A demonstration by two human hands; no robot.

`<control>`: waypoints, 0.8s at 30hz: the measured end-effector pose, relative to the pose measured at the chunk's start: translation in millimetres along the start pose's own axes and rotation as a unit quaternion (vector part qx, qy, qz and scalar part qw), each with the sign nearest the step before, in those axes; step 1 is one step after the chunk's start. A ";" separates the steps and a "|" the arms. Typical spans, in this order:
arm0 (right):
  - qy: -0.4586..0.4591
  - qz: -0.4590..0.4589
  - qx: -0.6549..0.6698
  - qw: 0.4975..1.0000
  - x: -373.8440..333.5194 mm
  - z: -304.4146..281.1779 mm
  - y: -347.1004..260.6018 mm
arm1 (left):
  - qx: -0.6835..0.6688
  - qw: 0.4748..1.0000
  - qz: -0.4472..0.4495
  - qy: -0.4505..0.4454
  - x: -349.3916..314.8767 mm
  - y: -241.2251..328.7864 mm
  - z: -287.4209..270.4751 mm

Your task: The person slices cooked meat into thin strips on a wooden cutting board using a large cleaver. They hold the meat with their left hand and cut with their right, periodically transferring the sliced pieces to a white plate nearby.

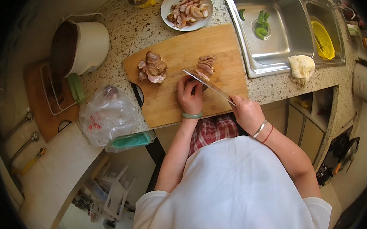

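Observation:
My right hand (249, 115) is wrapped round the handle of a kitchen knife (210, 86), its long blade slanting left and away across the wooden cutting board (171, 109). Close against the blade, the curled fingers of my left hand (188, 97) press on a piece of meat that is mostly hidden beneath them. Just past the blade lies a small row of sliced meat (206, 64). A larger lump of meat (153, 67) rests on the left part of the board. Beyond the board, a white plate (165, 15) carries a heap of cut meat.
To the right is a steel sink (280, 47) with green peppers (262, 25) and a yellow basket (322, 39). A cloth (301, 68) hangs on its near edge. Leftward are a clear plastic bag (107, 116), a white pot-like appliance (93, 46) and a yellow cup (147, 2).

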State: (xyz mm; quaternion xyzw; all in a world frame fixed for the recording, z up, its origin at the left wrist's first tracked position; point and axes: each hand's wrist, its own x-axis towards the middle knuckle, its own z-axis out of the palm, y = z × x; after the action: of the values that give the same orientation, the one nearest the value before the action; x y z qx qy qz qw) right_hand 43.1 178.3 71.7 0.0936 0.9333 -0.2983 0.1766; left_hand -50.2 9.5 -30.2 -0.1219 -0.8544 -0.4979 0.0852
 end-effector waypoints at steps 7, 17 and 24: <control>-0.029 0.025 -0.014 0.999 10.7 5.7 -7.1 | 0.012 1.000 0.002 -0.008 3.1 -0.2 0.1; -0.026 0.008 -0.045 0.999 44.9 16.8 -16.9 | 0.035 0.999 0.024 -0.024 6.9 0.7 -2.1; 0.039 -0.037 -0.009 0.999 60.8 20.7 -7.2 | 0.025 0.999 0.023 -0.024 10.0 5.8 -5.2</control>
State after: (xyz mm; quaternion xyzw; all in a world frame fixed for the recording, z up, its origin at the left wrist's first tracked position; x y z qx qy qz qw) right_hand -9.2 164.4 36.3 0.0693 0.9449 -0.2923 0.1299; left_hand -57.9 8.9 -20.2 -0.1512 -0.8654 -0.4711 0.0794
